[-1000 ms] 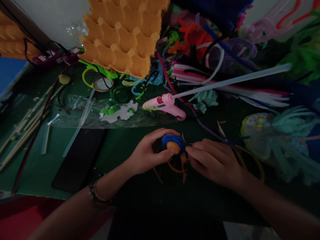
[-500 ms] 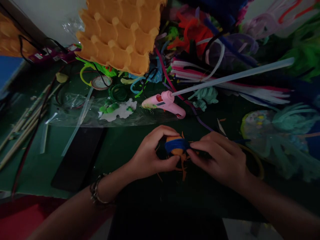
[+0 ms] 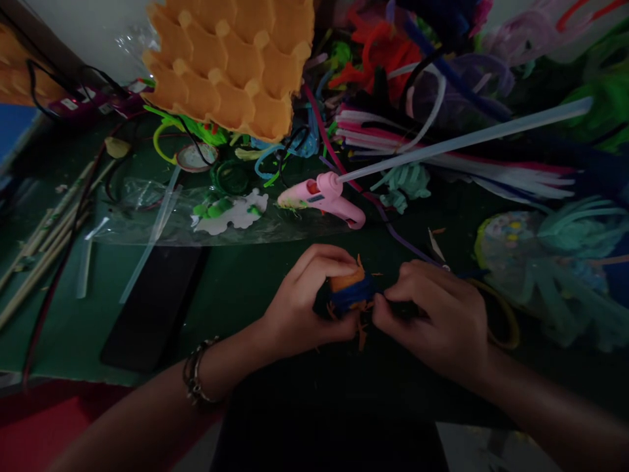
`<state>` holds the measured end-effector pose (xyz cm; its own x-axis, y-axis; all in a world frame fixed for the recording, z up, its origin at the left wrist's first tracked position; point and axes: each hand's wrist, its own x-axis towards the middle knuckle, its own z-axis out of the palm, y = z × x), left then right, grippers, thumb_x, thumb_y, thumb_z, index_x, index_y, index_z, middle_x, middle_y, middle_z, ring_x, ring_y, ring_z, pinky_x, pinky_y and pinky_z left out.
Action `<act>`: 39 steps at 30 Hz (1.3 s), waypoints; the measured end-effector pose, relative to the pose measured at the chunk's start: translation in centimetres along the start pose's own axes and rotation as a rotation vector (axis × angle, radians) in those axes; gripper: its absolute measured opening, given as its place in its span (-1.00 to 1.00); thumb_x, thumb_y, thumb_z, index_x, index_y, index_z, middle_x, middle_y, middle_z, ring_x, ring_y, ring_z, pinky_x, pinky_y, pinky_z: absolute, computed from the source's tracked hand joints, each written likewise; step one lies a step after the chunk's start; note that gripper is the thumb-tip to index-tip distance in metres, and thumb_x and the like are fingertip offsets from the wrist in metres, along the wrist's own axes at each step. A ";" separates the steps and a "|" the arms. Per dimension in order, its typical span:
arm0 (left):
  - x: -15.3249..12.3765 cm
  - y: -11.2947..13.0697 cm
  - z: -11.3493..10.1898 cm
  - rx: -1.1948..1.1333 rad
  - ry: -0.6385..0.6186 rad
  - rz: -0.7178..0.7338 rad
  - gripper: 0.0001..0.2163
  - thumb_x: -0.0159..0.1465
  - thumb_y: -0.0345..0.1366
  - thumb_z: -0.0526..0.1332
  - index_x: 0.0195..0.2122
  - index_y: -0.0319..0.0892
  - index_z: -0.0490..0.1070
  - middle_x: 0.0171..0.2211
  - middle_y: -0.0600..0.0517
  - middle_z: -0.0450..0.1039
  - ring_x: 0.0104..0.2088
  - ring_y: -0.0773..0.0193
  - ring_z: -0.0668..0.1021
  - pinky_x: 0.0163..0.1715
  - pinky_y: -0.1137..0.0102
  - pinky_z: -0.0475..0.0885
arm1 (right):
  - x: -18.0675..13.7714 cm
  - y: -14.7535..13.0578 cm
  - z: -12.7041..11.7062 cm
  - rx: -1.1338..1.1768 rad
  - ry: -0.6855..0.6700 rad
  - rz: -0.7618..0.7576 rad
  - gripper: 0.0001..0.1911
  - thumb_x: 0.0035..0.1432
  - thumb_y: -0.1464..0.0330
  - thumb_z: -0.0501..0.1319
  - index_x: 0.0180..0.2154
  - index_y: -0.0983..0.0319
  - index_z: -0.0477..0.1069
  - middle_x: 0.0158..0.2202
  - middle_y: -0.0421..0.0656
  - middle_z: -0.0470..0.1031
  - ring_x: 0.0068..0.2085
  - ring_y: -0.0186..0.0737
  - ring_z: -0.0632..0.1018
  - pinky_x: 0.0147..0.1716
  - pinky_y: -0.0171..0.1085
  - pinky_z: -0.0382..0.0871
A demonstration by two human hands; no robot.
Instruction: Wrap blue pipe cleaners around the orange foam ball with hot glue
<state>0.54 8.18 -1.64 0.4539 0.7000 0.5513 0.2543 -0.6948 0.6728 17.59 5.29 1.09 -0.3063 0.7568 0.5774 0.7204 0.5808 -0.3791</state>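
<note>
My left hand (image 3: pixel 302 298) is closed round a small orange piece (image 3: pixel 344 282), which looks like a cut-out egg-carton cup. A fuzzy blue strip (image 3: pixel 354 295), apparently a pipe cleaner, is wrapped around the middle of this piece. At its right side my right hand (image 3: pixel 437 314) pinches with thumb and forefinger at the strip's end, which the fingertips mostly hide. Torn orange scraps (image 3: pixel 362 337) lie on the green tabletop just below the piece. Beyond both hands rests a pink glue gun (image 3: pixel 339 200) with a long glue stick in its back.
An orange egg tray (image 3: pixel 230 65) stands at the back. Bundled pipe cleaners (image 3: pixel 457 160) and a teal tassel-like bundle (image 3: pixel 580 282) fill the right side. A black phone-like slab (image 3: pixel 152 314), clear glue sticks (image 3: pixel 152 242) and wooden sticks (image 3: pixel 44 249) lie at left. Scissors-like tips (image 3: pixel 436 246) show behind my right hand.
The orange piece has tilted in my left hand, its blue band now slanting upward to the right. My right fingers stay close to the band's right side, curled a little more.
</note>
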 end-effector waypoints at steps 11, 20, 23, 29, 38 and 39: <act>0.0 0.2 -0.2 -0.028 0.004 -0.017 -0.64 0.00 -0.46 0.24 -0.16 -0.14 0.20 -0.20 -0.06 0.36 -0.19 0.21 0.49 -0.27 0.33 0.44 | 0.3 0.2 -1.0 0.205 -0.053 0.126 -0.87 0.01 0.51 0.18 -0.48 0.21 0.26 -0.60 -0.30 0.31 -0.62 -0.49 0.30 -0.67 -0.45 0.17; -0.1 -0.4 -0.3 -0.450 -0.070 -0.302 -0.68 0.06 -0.35 0.27 -0.17 -0.15 0.22 -0.18 -0.05 0.34 -0.20 0.26 0.49 -0.25 0.39 0.45 | 0.2 0.7 -1.0 0.158 -0.027 -0.053 -0.81 0.06 0.58 0.16 -0.43 0.15 0.31 -0.55 -0.27 0.41 -0.53 -0.41 0.44 -0.57 -0.40 0.32; 0.2 -0.4 -0.5 -0.495 -0.106 -0.345 -0.69 0.11 -0.30 0.27 -0.14 -0.15 0.24 -0.19 -0.04 0.38 -0.19 0.24 0.50 -0.22 0.39 0.45 | 0.2 1.0 -0.9 0.127 -0.034 -0.022 -0.83 0.09 0.55 0.15 -0.39 0.15 0.32 -0.52 -0.25 0.44 -0.51 -0.38 0.46 -0.55 -0.37 0.35; 0.6 -0.2 -0.8 -0.185 -0.142 -0.147 -0.70 0.09 -0.40 0.25 -0.13 -0.19 0.30 -0.21 -0.05 0.37 -0.18 0.23 0.46 -0.19 0.36 0.41 | 0.3 1.6 -0.9 0.115 -0.047 -0.002 -0.87 0.08 0.45 0.14 -0.27 0.22 0.34 -0.38 -0.11 0.46 -0.36 -0.26 0.50 -0.40 -0.27 0.42; 0.0 0.0 0.0 -0.051 -0.223 -0.134 -0.60 0.09 -0.43 0.16 0.00 -0.22 0.25 -0.16 -0.07 0.34 -0.14 0.21 0.44 -0.14 0.33 0.42 | 0.0 0.6 0.0 0.055 -0.026 -0.119 -0.96 0.09 0.44 0.20 -0.34 0.22 0.38 -0.44 -0.17 0.51 -0.36 -0.31 0.52 -0.26 -0.24 0.40; 0.0 0.0 0.1 -0.045 -0.227 -0.132 -0.59 0.09 -0.43 0.16 0.01 -0.23 0.24 -0.15 -0.08 0.33 -0.13 0.21 0.44 -0.14 0.33 0.42 | -0.1 0.6 0.0 0.050 -0.026 -0.115 -0.96 0.08 0.45 0.20 -0.35 0.22 0.38 -0.45 -0.18 0.52 -0.37 -0.31 0.53 -0.24 -0.23 0.40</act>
<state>0.59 8.15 -1.65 0.6005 0.7256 0.3360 0.2880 -0.5882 0.7557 18.02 5.59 0.79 -0.4014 0.6917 0.6004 0.6483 0.6776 -0.3473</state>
